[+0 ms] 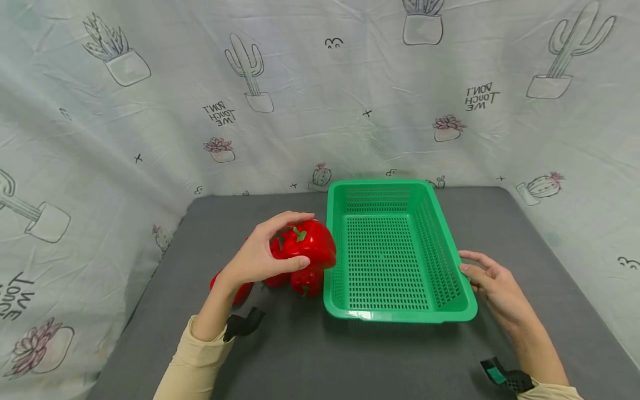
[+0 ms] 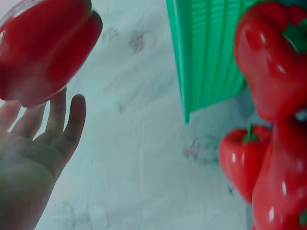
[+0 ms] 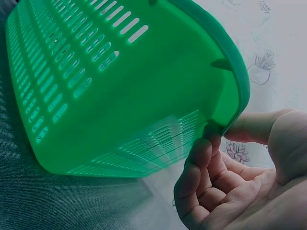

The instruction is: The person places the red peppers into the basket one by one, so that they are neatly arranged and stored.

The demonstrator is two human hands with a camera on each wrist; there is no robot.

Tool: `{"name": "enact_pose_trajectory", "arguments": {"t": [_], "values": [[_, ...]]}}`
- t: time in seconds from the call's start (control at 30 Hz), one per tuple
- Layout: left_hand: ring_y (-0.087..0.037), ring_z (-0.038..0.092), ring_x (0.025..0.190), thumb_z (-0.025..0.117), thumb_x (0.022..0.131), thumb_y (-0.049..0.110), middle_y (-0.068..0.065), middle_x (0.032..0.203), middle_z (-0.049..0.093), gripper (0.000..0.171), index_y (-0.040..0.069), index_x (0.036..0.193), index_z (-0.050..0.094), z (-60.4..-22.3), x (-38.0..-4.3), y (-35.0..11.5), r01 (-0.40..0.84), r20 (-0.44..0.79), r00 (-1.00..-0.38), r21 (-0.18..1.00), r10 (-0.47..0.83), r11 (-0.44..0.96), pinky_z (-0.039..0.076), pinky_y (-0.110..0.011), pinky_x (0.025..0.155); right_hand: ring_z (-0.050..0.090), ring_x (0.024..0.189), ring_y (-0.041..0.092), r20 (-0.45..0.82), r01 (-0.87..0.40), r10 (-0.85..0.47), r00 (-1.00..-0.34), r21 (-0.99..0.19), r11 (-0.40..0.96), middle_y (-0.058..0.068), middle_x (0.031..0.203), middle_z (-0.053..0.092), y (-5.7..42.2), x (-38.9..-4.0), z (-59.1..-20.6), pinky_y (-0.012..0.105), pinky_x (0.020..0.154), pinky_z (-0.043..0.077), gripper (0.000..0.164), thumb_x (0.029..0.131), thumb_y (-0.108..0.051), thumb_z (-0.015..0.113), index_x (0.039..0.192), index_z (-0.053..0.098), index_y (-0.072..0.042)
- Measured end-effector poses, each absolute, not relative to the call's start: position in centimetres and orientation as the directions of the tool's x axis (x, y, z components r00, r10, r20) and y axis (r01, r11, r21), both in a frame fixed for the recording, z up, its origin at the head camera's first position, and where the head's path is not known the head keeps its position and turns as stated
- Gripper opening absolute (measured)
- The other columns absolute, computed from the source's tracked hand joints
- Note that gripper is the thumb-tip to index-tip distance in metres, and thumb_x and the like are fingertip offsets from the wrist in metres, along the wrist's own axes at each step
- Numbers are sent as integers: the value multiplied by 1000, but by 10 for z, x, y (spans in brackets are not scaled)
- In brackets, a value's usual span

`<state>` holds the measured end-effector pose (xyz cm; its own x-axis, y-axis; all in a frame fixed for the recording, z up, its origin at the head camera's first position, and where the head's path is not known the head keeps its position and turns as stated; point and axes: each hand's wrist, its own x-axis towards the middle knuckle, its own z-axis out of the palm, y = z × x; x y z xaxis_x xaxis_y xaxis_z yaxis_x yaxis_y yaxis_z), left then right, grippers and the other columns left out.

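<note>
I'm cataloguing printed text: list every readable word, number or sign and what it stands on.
"DON'T Touch WE": patterned cloth, left of centre and at right; top line looks flipped.
"Touch WE": same cloth, at the left picture edge, partly cut off.
"x": small marks on the cloth.
Too small to read: cloth lettering in the right wrist view.
None readable: green basket, red peppers, black wrist straps.

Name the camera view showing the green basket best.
Head view: the green basket shows nearly whole, slotted floor included. Left wrist catches only part of it; right wrist shows its outside and the rim pinched by the right hand.
</note>
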<state>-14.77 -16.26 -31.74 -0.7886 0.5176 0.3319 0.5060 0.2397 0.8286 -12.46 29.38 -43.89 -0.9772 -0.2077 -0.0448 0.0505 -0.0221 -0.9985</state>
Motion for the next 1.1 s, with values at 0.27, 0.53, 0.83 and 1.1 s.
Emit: {"name": "enact_pose_trajectory", "arguments": {"t": [0.27, 0.53, 0.83, 1.1], "values": [[-17, 57, 106, 79, 83, 35, 11, 129, 56, 60, 31, 138, 54, -346, -191, -119, 485, 313, -811, 832, 495, 269, 57, -39, 76, 70, 90, 18, -15, 27, -223, -975, -998, -51, 10, 104, 71, 294, -118, -438, 31, 75, 56, 33, 104, -11, 50, 136, 46, -6], [-8, 51, 113, 80, 81, 40, 14, 130, 53, 63, 22, 136, 57, -343, -214, -76, 503, 305, -816, 793, 492, 343, 52, -31, 85, 70, 87, 19, -41, 45, -188, -981, -999, -20, 9, 101, 72, 291, -113, -436, 31, 74, 55, 37, 104, -14, 53, 139, 46, -7], [-11, 50, 111, 85, 77, 35, 4, 121, 53, 66, 14, 134, 60, -333, -239, -40, 551, 301, -779, 747, 550, 372, 54, -24, 77, 70, 90, 20, -67, 69, -163, -984, -998, -8, 11, 103, 72, 289, -110, -432, 33, 76, 56, 42, 103, -16, 54, 142, 43, -4], [-13, 54, 109, 84, 80, 26, -1, 126, 58, 67, 7, 136, 54, -349, -256, -14, 471, 199, -807, 785, 556, 402, 53, -24, 77, 69, 92, 20, -68, 73, -158, -985, -997, -23, 11, 106, 71, 286, -105, -430, 33, 77, 56, 43, 103, -16, 54, 142, 42, -1]]}}
